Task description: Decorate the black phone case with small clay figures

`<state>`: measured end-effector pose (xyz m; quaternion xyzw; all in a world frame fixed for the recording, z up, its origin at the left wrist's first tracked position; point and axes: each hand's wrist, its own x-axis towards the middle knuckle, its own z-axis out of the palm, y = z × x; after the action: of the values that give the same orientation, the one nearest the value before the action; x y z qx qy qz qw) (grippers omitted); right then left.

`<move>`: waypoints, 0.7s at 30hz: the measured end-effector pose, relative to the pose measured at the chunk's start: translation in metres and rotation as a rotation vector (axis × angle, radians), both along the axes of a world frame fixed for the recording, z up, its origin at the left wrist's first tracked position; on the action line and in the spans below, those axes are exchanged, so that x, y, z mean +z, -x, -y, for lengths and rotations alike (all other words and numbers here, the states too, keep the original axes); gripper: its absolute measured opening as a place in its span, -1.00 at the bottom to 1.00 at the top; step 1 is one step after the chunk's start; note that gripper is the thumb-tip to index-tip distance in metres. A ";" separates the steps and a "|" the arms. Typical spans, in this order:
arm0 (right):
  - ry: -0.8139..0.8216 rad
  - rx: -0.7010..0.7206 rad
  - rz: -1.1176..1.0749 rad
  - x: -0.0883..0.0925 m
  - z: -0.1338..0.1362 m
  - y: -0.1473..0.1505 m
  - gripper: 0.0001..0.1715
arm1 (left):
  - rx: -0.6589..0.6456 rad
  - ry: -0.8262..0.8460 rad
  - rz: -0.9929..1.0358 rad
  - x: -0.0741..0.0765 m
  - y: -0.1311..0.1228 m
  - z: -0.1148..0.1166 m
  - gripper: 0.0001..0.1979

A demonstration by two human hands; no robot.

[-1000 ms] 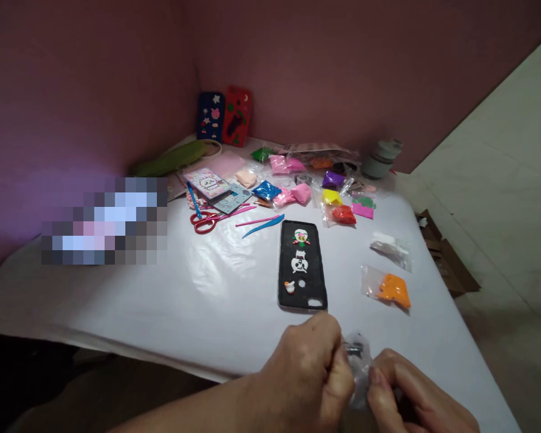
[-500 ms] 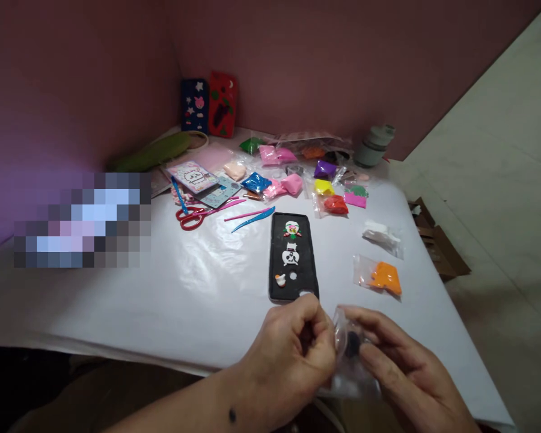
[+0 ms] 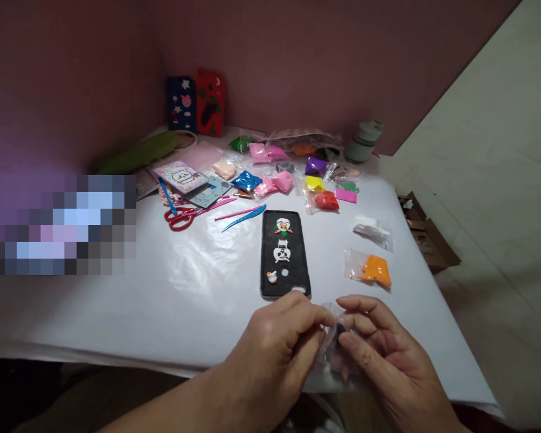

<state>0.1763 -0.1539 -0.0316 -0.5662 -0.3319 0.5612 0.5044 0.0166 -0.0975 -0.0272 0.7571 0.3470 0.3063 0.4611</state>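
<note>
The left hand (image 3: pixel 277 340) and right hand (image 3: pixel 388 355) both pinch one small clear bag (image 3: pixel 330 346) between their fingertips, with a dark lump (image 3: pixel 340 329) inside. It is held over the near edge of a glossy white table (image 3: pixel 162 288) in a mauve-walled corner. Far beyond-left lie one pair of scissors (image 3: pixel 180 216) and two upright cases, blue case (image 3: pixel 183 103) and red case (image 3: pixel 210 101). Just beyond lies one black case (image 3: pixel 283 255). Beyond-right are one orange packet (image 3: pixel 374 269) and one white packet (image 3: pixel 372 228).

table cover (image 3: pixel 171 300): glossy white sheet | small bag (image 3: pixel 331 340): clear plastic film | phone case (image 3: pixel 283 255): matt black
</note>
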 end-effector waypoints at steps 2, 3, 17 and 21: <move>0.006 0.002 -0.021 0.001 0.000 0.000 -0.70 | -0.018 -0.047 -0.025 -0.001 0.001 0.000 -0.77; 0.008 0.002 -0.025 0.001 0.001 0.000 -0.71 | -0.024 -0.058 -0.038 -0.002 0.001 0.000 -0.78; 0.036 0.069 -0.095 -0.007 0.000 -0.006 -0.66 | 0.001 -0.207 0.031 -0.004 -0.002 0.000 -0.85; 0.056 0.121 -0.088 -0.012 0.000 -0.012 -0.67 | -0.011 -0.254 0.038 -0.008 -0.004 0.002 -0.85</move>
<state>0.1879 -0.1539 -0.0435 -0.5338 -0.3272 0.6239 0.4677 0.0202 -0.0992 -0.0350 0.8053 0.2925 0.3595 0.3696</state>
